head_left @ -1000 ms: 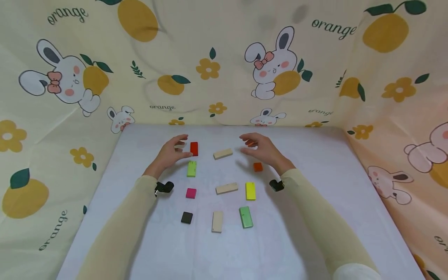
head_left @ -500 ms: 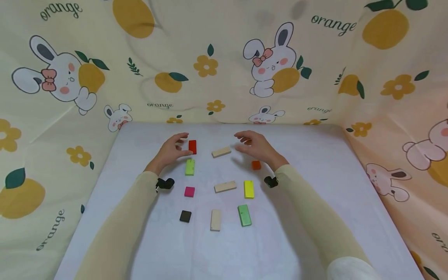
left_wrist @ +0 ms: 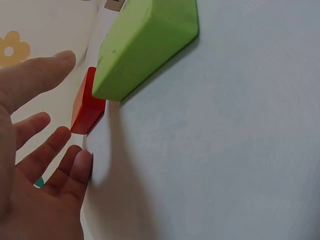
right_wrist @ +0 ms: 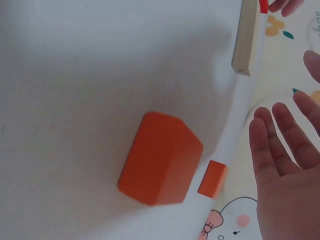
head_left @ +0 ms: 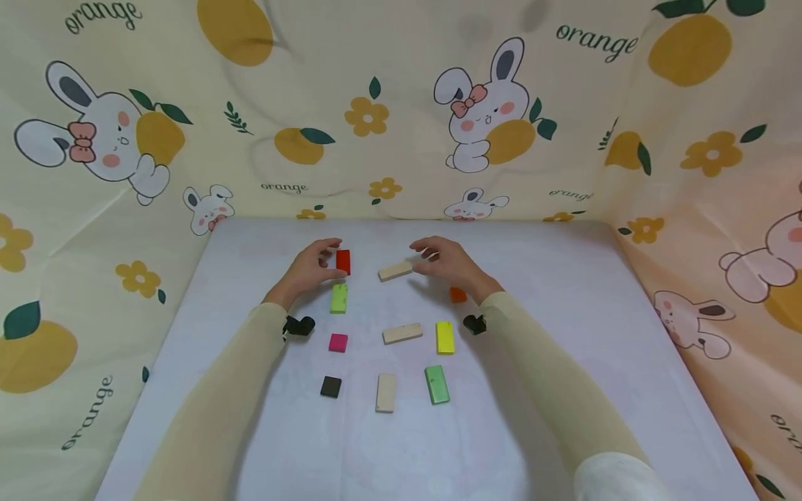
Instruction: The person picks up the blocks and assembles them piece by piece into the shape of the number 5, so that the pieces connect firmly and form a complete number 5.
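My left hand (head_left: 307,268) is at the left side of the red block (head_left: 342,261), thumb and fingers spread with nothing between them. In the left wrist view, the red block (left_wrist: 88,102) stands just past the fingertips, and a lime green block (left_wrist: 145,47) is nearer the camera. My right hand (head_left: 452,264) hovers with parted fingers at the right end of a pale wooden block (head_left: 395,271). An orange block (head_left: 458,295) lies below that wrist. The right wrist view shows a second orange block (right_wrist: 212,178) farther back, which the hand hides in the head view.
Lower on the white table (head_left: 495,445) lie a pink block (head_left: 338,343), a black block (head_left: 331,387), a yellow block (head_left: 445,337), a green block (head_left: 437,384) and two more wooden blocks, one slanted (head_left: 402,333) and one lengthwise (head_left: 386,393). A printed cloth (head_left: 401,111) hangs behind.
My right hand has moved left, from over the far orange block to the wooden block's end. The left hand stays almost in place beside the red block. The head view has shifted slightly.
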`<action>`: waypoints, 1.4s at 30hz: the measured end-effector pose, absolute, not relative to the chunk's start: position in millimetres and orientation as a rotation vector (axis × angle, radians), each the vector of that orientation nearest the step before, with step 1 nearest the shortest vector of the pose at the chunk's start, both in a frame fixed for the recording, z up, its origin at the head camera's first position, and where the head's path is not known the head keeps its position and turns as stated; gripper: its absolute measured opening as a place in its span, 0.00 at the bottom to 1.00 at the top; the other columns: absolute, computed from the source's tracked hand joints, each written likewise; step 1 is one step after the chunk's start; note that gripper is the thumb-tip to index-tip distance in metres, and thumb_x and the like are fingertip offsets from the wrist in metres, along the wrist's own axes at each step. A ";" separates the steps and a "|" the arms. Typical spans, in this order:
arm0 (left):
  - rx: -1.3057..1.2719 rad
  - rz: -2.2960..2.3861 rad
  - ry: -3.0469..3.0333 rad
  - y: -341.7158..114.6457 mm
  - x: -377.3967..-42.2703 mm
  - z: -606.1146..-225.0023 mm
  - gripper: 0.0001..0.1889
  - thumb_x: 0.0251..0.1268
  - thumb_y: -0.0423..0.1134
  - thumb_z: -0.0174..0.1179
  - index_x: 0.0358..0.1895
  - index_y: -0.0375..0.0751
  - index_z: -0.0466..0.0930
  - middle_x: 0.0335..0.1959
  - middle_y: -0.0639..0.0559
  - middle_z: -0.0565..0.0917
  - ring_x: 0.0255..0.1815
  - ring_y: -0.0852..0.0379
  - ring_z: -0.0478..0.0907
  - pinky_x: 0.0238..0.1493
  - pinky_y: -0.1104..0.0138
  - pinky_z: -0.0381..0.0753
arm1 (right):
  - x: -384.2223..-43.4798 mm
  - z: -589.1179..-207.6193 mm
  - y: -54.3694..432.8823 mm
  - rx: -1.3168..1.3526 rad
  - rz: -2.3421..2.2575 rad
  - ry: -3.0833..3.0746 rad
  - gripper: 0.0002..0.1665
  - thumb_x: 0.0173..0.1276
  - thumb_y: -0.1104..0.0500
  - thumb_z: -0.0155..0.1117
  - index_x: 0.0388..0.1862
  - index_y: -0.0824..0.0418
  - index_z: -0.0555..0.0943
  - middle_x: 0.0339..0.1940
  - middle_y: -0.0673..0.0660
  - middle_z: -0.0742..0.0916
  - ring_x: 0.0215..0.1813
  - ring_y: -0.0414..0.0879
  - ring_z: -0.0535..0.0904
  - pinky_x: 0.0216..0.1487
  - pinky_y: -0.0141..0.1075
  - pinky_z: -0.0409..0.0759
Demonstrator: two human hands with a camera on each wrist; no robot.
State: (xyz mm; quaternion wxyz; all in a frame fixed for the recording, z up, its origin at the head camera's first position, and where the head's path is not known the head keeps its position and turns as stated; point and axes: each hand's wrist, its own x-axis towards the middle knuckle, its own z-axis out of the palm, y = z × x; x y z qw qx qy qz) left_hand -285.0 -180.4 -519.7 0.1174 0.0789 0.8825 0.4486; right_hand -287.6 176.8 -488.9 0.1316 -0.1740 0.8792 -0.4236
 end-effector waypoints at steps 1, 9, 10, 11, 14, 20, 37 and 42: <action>0.233 1.308 2.585 -180.3 -284.8 -520.5 0.42 0.70 0.40 0.77 0.84 0.46 0.66 0.78 0.44 0.71 0.72 0.40 0.70 0.74 0.48 0.73 | -287.8 -490.2 175.4 -0.506 -1.232 2.545 0.30 0.76 0.56 0.74 0.74 0.59 0.81 0.71 0.60 0.82 0.66 0.54 0.78 0.71 0.50 0.76; 0.204 1.288 2.583 -178.1 -282.7 -523.9 0.42 0.70 0.39 0.76 0.84 0.45 0.65 0.79 0.42 0.70 0.75 0.38 0.68 0.76 0.46 0.70 | -290.0 -497.9 165.3 -0.515 -1.173 2.555 0.29 0.75 0.57 0.74 0.73 0.57 0.82 0.68 0.55 0.83 0.65 0.54 0.78 0.70 0.49 0.77; 0.200 1.282 2.586 -177.7 -282.9 -524.0 0.42 0.70 0.39 0.76 0.84 0.44 0.65 0.79 0.42 0.70 0.75 0.38 0.68 0.77 0.46 0.70 | -290.4 -498.4 164.5 -0.516 -1.168 2.557 0.29 0.75 0.58 0.74 0.73 0.57 0.82 0.68 0.54 0.84 0.65 0.54 0.78 0.70 0.49 0.77; 0.197 1.274 2.589 -177.3 -283.4 -524.2 0.42 0.70 0.39 0.76 0.84 0.44 0.65 0.80 0.42 0.70 0.76 0.38 0.68 0.77 0.46 0.70 | -290.8 -498.8 163.7 -0.515 -1.164 2.560 0.29 0.75 0.58 0.74 0.73 0.57 0.82 0.67 0.54 0.84 0.65 0.54 0.78 0.70 0.50 0.77; 0.191 1.244 2.601 -176.0 -285.2 -524.6 0.42 0.71 0.40 0.75 0.84 0.45 0.66 0.80 0.41 0.69 0.78 0.38 0.67 0.77 0.47 0.70 | -292.5 -499.9 161.2 -0.508 -1.155 2.575 0.28 0.75 0.59 0.75 0.72 0.57 0.83 0.65 0.52 0.84 0.64 0.53 0.79 0.69 0.49 0.77; 0.186 1.231 2.616 -175.6 -289.0 -525.1 0.41 0.70 0.39 0.75 0.83 0.43 0.67 0.81 0.40 0.67 0.79 0.38 0.66 0.78 0.48 0.69 | -297.9 -501.4 154.8 -0.518 -1.109 2.582 0.28 0.74 0.60 0.76 0.72 0.54 0.83 0.63 0.50 0.84 0.62 0.51 0.78 0.68 0.47 0.78; 0.202 1.171 2.657 -171.6 -292.5 -533.7 0.36 0.69 0.36 0.76 0.78 0.41 0.73 0.80 0.39 0.67 0.80 0.39 0.62 0.79 0.47 0.66 | -297.2 -507.6 145.9 -0.501 -1.003 2.592 0.24 0.74 0.61 0.75 0.68 0.52 0.86 0.59 0.51 0.85 0.58 0.51 0.77 0.65 0.46 0.78; 0.204 1.176 2.668 -170.5 -290.1 -531.7 0.35 0.69 0.36 0.76 0.77 0.41 0.74 0.79 0.39 0.68 0.79 0.39 0.63 0.79 0.47 0.67 | -297.0 -509.2 146.0 -0.483 -1.008 2.611 0.20 0.74 0.61 0.75 0.64 0.51 0.89 0.55 0.50 0.86 0.55 0.51 0.77 0.62 0.45 0.78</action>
